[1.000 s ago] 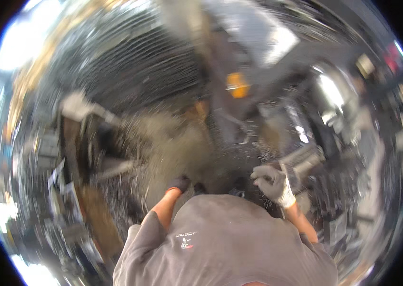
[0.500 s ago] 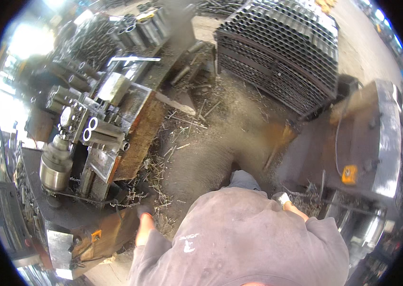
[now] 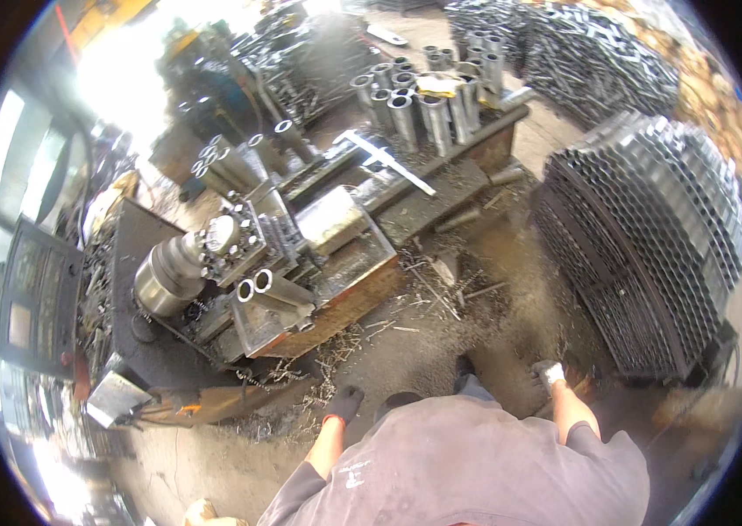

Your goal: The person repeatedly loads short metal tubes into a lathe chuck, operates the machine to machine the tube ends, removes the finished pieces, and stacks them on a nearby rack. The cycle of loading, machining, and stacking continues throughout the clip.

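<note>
My left hand (image 3: pixel 346 403), in a dark glove with a red cuff, hangs low beside the front of the lathe. No held thing shows in it, and its fingers merge into one dark shape. My right hand (image 3: pixel 550 374), in a white glove greyed at the fingers, hangs over the floor away from everything. Its fingers are too blurred to read. Nearest my left hand, two steel tubes (image 3: pixel 276 289) lie side by side on the lathe's tray (image 3: pixel 362 263). Behind them are a metal block (image 3: pixel 333 219) and a white-looking caliper (image 3: pixel 386 162).
The lathe chuck (image 3: pixel 169 273) is at the left. Upright cut tubes (image 3: pixel 401 112) stand at the back of the bench. A large rack of stacked tubes (image 3: pixel 651 237) fills the right. Metal shavings (image 3: pixel 331 351) litter the floor, with a heap of metal parts (image 3: pixel 599 66) farther off.
My view has swung left, so the lathe and rack sit farther right. The second machine at the right has left the view. Both my hands now show farther from my body.
</note>
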### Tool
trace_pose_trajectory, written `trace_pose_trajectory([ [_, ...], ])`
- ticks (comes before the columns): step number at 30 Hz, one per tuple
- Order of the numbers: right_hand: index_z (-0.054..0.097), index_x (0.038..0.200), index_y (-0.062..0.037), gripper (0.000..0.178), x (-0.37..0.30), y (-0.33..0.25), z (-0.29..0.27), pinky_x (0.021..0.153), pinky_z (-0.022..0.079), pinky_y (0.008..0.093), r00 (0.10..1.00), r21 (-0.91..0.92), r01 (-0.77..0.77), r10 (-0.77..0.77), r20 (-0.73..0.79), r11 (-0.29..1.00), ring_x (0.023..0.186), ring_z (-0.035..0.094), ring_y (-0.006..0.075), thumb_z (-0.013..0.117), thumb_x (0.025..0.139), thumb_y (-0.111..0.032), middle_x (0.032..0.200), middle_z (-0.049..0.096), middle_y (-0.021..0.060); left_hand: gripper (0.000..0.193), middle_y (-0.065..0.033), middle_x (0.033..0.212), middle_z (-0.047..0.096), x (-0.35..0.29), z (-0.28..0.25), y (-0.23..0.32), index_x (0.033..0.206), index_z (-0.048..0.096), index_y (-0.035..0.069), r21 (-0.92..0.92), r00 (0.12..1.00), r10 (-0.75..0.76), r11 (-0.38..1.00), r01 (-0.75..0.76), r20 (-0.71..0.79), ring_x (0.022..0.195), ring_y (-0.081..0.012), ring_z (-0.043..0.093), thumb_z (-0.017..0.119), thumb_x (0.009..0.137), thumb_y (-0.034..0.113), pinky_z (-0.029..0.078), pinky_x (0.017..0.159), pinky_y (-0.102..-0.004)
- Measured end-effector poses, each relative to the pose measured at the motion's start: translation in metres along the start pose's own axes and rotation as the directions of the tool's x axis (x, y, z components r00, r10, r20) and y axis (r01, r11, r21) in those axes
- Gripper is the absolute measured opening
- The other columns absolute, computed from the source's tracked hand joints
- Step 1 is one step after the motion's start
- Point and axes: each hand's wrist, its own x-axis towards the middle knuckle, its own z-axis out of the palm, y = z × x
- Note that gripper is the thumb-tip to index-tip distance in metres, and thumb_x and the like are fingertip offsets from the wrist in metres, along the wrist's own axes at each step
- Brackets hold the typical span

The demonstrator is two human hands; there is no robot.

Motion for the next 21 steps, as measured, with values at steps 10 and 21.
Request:
trace_pose_trajectory([
  [10, 0.072, 0.09, -0.0103, 0.019, 0.142, -0.122, 0.025, 0.052, 0.055, 0.0468, 0.951, 0.26, -0.29, 0.249, 0.182, 0.921, 0.063, 0.073, 0.0276, 0.059, 0.099, -0.021, 0.08, 0.075, 0.0116, 0.05, -0.0182, 0.117, 0.078, 0.005, -0.027, -0.069, 0.134, 0.071, 0.014, -0.509, 0.98, -0.022, 0.857, -0.084, -0.198, 0.112, -0.0362, 0.074, 0.065, 0.1, 0.049, 0.058, 0.096, -0.0481],
  [21, 0.075, 0.108, -0.0018, 0.022, 0.144, -0.24, 0.102, 0.058, 0.055, 0.0389, 0.831, -0.232, 0.267, -0.346, -0.436, 0.935, 0.067, 0.073, 0.0211, 0.066, 0.097, -0.018, 0.084, 0.076, 0.0112, 0.058, -0.025, 0.129, 0.071, -0.006, -0.153, -0.317, 0.133, 0.064, -0.003, -0.799, 0.008, -0.802, 0.594, -0.092, -0.597, 0.112, -0.041, 0.068, 0.049, 0.113, 0.05, 0.053, 0.095, -0.0502],
])
